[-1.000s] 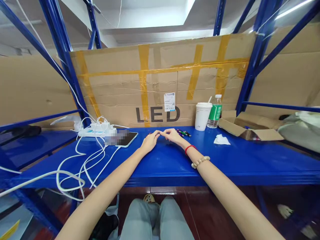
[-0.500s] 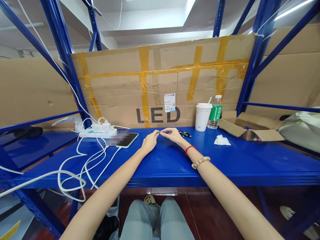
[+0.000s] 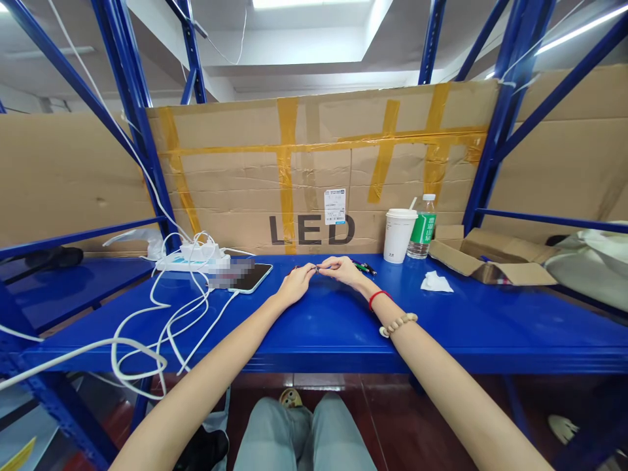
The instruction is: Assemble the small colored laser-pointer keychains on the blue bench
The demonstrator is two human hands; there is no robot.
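Note:
My left hand and my right hand meet at the fingertips above the blue shelf top. Both are closed in a pinch around a small dark thing, mostly hidden by the fingers and too small to name. A bit of red shows just behind my left hand's knuckles. Several dark, slim pens, some with green parts, lie on the shelf just beyond my right hand. On my right wrist are a red cord and a beaded bracelet.
To the left lie a phone, a white power strip and tangled white cables. Toward the right stand a white paper cup, a water bottle, a crumpled tissue and an open cardboard box. Taped cardboard closes the back.
Both hands stay pinched together, shifted very slightly to the right. A bit of red now shows behind my left hand. The whole view has tipped up a little.

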